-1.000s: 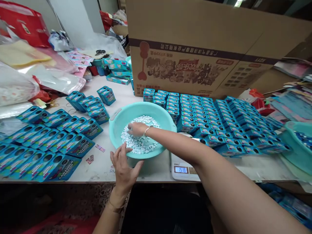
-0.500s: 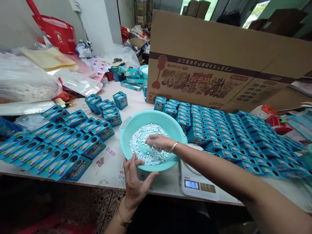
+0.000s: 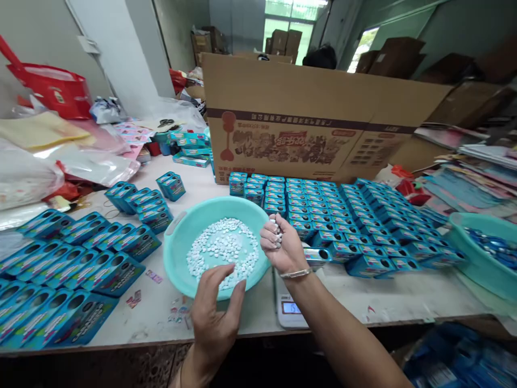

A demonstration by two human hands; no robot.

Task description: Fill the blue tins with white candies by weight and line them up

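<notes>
A turquoise plastic basin [image 3: 176, 257] with small white tablet candies [image 3: 226, 247] spread over its bottom stands in front of me. My right hand [image 3: 287, 249], palm turned up, is raised at the basin's right rim. Its fingers are curled round several white tablet candies [image 3: 278, 235], which show between the fingertips. At the near rim is my left hand [image 3: 216, 304], thumb and forefinger apart with nothing between them; whether it touches the basin I cannot tell. A white digital scale [image 3: 291, 320] sits under my right forearm, its reading partly covered.
Rows of small blue boxes with round holes [image 3: 109, 272] stand at left, and more blue boxes [image 3: 335, 207] at right. Behind them rises a large cardboard carton [image 3: 323, 102]. Another turquoise basin [image 3: 464, 258] holds blue packets [image 3: 495, 245]. A person's head shows beyond the carton.
My right hand has lifted out of the candies and moved to the basin's right rim, turning palm up with tablets in it. My left hand's fingers have shifted along the near rim. The view has swung right.
</notes>
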